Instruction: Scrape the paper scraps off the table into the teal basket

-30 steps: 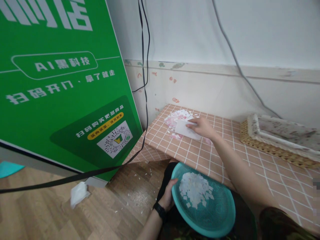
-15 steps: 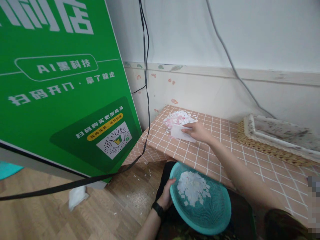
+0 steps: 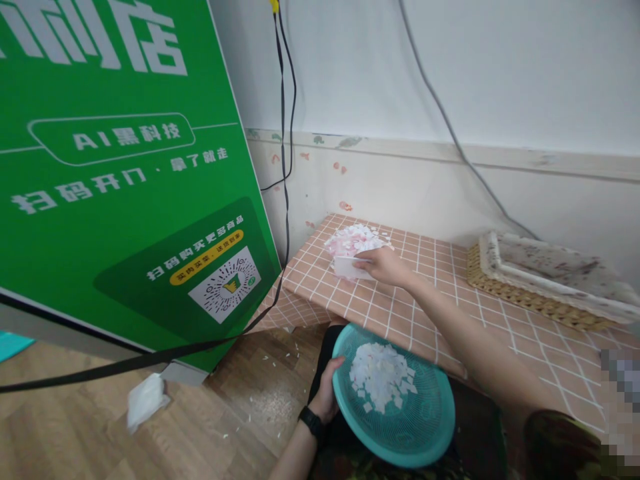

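My left hand (image 3: 329,389) is closed on the rim of a teal plastic basket (image 3: 420,437), which sits tilted at my lap below the table edge. Inside it lies a heap of small white paper pieces (image 3: 383,373). My right hand (image 3: 385,265) pinches a white card (image 3: 347,267) over the table, thumb and fingers together at its right end. Just behind the card is a pile of white and pinkish paper scraps (image 3: 355,239). The card's lower edge is close to the tablecloth; whether it touches is hard to tell.
A brown checked tablecloth (image 3: 430,313) covers the table against the wall. At right stands a cloth-lined wicker basket (image 3: 540,293). A big green panel (image 3: 125,167) rises at left, crossed by a black cable (image 3: 200,347). Scraps and a white plastic bag (image 3: 147,402) lie on the floor.
My right hand has shifted slightly left with the card, which now stands more on edge against the paper pile. The left hand still holds the basket; the view has shifted slightly.
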A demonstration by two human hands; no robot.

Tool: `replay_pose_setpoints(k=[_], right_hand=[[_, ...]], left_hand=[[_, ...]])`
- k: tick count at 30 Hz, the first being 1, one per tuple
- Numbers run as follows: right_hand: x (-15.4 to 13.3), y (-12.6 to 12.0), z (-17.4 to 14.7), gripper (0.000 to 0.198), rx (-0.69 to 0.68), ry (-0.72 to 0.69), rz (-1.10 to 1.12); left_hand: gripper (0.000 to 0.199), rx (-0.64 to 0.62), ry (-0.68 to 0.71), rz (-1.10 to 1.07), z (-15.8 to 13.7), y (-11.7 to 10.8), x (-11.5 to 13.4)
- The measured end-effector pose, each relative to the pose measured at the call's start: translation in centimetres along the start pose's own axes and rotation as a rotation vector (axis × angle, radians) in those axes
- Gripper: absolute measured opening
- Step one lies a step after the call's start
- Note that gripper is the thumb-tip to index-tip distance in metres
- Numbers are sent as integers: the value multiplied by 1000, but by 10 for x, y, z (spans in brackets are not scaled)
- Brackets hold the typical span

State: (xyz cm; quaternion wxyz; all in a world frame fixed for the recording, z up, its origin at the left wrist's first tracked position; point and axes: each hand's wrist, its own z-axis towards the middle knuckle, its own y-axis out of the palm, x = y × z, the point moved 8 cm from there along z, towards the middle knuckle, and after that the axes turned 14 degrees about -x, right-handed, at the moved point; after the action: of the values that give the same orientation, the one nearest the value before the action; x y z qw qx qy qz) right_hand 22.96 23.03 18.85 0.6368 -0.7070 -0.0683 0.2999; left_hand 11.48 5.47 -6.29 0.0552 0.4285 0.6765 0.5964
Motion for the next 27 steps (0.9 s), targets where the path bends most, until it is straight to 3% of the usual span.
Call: replay_pose_setpoints(k=[5, 8, 15, 19, 22, 25, 27], right_hand=[[1, -10, -19, 23, -74, -34, -18], [-1, -14, -23, 24, -46, -35, -16], [-15, 6, -34, 22, 19, -110, -19], [0, 2, -65, 26, 14, -37, -64], [1, -4, -89, 28, 97, 70, -153], [-24, 5, -102, 30, 227, 105, -237], [-54, 27, -100, 31, 213, 4, -258]], left_hand=[[35, -4, 15, -20, -2, -1, 1], [37, 3, 11, 6, 0, -6, -1], [40, 16, 22, 46, 5, -12, -5], [36, 20, 30, 35, 4, -13, -5], [39, -10, 11, 21, 3, -9, -5], [38, -11, 25, 28, 1, -4, 0], [37, 4, 40, 30, 0, -3, 3]])
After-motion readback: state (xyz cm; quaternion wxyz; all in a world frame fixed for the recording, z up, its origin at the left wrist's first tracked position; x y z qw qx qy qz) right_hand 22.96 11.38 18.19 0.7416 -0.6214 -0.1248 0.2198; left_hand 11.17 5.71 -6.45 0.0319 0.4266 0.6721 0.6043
